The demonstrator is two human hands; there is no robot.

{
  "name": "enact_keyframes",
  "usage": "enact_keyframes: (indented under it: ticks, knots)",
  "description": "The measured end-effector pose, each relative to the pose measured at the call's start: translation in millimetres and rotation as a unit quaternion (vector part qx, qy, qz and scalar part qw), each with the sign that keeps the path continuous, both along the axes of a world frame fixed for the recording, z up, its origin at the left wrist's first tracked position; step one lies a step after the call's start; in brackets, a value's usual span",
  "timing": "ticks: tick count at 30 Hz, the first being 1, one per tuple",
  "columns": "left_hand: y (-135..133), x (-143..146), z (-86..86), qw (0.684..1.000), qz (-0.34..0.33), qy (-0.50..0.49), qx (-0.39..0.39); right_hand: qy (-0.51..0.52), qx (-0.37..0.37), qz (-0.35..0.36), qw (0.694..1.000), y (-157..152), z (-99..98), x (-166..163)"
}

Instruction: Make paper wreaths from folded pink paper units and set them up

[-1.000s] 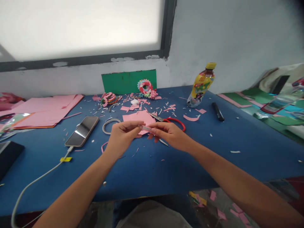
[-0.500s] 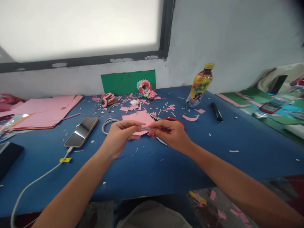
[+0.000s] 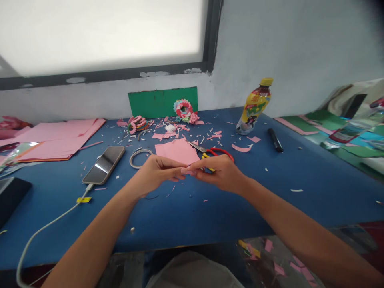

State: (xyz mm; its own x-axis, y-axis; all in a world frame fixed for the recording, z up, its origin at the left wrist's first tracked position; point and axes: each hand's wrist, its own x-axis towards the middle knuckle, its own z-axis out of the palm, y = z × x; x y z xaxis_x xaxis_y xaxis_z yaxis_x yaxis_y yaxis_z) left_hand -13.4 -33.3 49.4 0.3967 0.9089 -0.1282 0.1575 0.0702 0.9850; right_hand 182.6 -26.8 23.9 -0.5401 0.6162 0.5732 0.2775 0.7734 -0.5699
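My left hand and my right hand meet at the fingertips over the blue table. Between them they pinch a small piece of pink paper, mostly covered by the fingers. Just behind lies a larger pink paper sheet, flat on the table. Scissors with red and yellow handles rest partly on that sheet, beside my right hand. To the left of the sheet, near my left wrist, is a roll of tape.
A phone on a white cable lies at left, near stacked pink sheets. Toward the wall are paper rings, a green board and many scraps. A yellow-labelled bottle and black marker stand and lie at right.
My hands have moved slightly down and closer together, thumbs and fingertips now touching around the small pink paper. More of the scissors' handles and the pink sheet shows.
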Motion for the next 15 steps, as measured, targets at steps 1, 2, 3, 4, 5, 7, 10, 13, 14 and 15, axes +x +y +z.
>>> enact_keyframes:
  ticks: [1,2,3,4,5,7,10,13,14,15]
  knots:
    - [-0.2,0.2,0.3,1.000,-0.004,-0.003,0.002,0.007,-0.027,-0.010,1.000,-0.5,0.6,-0.7]
    - [-0.5,0.4,0.5,1.000,-0.003,-0.008,0.006,0.019,-0.056,-0.024,0.998,-0.9,1.0,-1.6]
    - [-0.8,0.7,0.6,1.000,0.003,-0.014,0.010,0.034,-0.085,-0.039,0.995,-1.3,1.2,-2.6]
    - [-1.2,0.9,0.5,1.000,0.013,-0.019,0.015,0.051,-0.113,-0.051,0.991,-1.4,1.2,-3.6]
    - [-1.6,1.0,0.3,0.999,0.024,-0.024,0.021,0.069,-0.140,-0.060,0.986,-1.2,1.0,-4.5]
    - [-2.5,1.1,-0.3,0.998,0.048,-0.026,0.028,0.106,-0.188,-0.067,0.974,0.0,0.4,-5.5]
    - [-3.2,1.3,-1.6,0.997,0.069,-0.018,0.035,0.143,-0.233,-0.070,0.959,2.5,0.6,-5.6]
    - [-3.6,3.0,-3.6,0.996,0.066,0.003,0.068,0.145,-0.250,-0.075,0.954,4.3,2.1,-4.8]
    - [-3.9,4.0,-4.4,0.995,0.058,0.016,0.085,0.143,-0.254,-0.073,0.954,4.7,2.5,-4.5]
    - [-4.3,5.0,-5.3,0.993,0.049,0.033,0.102,0.139,-0.256,-0.070,0.954,5.0,2.8,-4.3]
